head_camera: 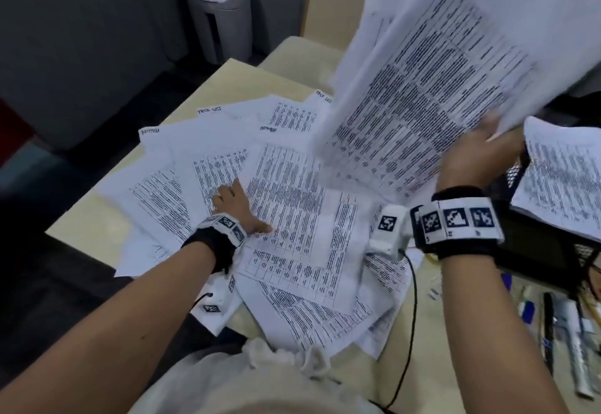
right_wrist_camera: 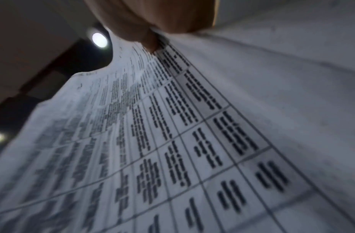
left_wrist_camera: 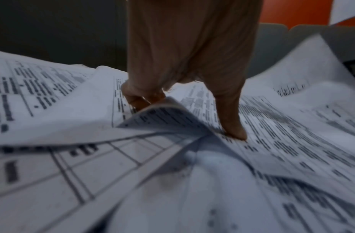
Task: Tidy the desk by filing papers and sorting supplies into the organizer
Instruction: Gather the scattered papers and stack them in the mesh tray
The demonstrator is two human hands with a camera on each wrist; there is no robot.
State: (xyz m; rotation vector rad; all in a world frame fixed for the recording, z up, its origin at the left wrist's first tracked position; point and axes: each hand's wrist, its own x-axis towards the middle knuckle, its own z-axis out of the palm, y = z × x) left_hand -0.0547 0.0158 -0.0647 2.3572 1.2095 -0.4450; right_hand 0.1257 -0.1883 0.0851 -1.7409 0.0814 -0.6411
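Printed sheets lie fanned out and overlapping across the beige desk. My left hand rests on them with fingers spread and straight. In the left wrist view the left hand presses its thumb and fingertips onto the sheets, and one sheet's edge curls up between them. My right hand holds a bundle of sheets raised and tilted above the desk's right side. The right wrist view shows my right hand pinching the bundle at its edge. A black mesh organizer stands at the right.
Another stack of printed paper lies on top of the organizer. Pens and small supplies are scattered at the lower right of the desk. A grey bin with a blue lid stands beyond the desk. A black cable trails from my right wrist.
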